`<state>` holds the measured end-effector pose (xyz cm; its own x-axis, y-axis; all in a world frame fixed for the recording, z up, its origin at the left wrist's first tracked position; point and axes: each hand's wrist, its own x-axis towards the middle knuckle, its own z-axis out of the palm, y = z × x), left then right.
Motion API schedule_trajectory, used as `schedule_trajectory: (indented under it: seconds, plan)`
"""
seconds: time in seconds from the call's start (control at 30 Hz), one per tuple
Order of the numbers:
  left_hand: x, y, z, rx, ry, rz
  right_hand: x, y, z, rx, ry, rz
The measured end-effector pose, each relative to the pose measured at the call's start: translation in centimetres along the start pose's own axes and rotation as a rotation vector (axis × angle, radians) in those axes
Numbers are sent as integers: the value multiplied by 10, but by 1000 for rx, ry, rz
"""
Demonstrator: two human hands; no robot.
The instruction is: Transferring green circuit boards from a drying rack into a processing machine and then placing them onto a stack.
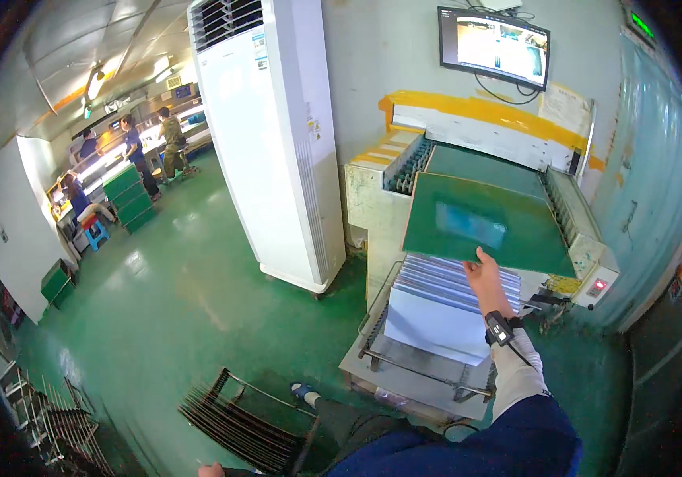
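Observation:
My right hand (485, 280) is at the near edge of a flat, glossy green panel (476, 221), its thumb over the edge and its other fingers curled just below. The panel lies tilted at the mouth of a roller machine (373, 176). Past it, a second green panel (488, 169) lies deeper in the machine. Below my right hand, several white sheets or panels (436, 322) lean in a row in a rack on a grey stand (392, 378). My left hand (212, 471) barely shows at the lower edge; its fingers are mostly cut off.
A slotted dark rack (245, 421) stands on the floor by my foot, with more metal racks (58, 421) at lower left. A tall white air conditioner (265, 143) rises left of the machine. A screen (493, 48) hangs above. People work at a bench (186, 119) far left.

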<state>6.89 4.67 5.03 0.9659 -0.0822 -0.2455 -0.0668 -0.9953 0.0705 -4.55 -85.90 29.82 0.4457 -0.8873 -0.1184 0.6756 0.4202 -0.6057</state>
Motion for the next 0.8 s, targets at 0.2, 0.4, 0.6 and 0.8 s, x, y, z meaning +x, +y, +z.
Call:
schedule_trajectory:
  seconds: [0.2,0.4,0.6,0.8]
  plan:
    - [-16,0,-20,302,27,251,18,-3,2,-43,-36,34]
    - [-29,52,-55,-590,-94,-311,7,7,0,-65,94,55]
    - [-66,120,-124,-999,-34,-735,12,12,-1,-48,34,77]
    - [-58,106,-111,-1004,-28,-714,15,15,2,-54,69,90]
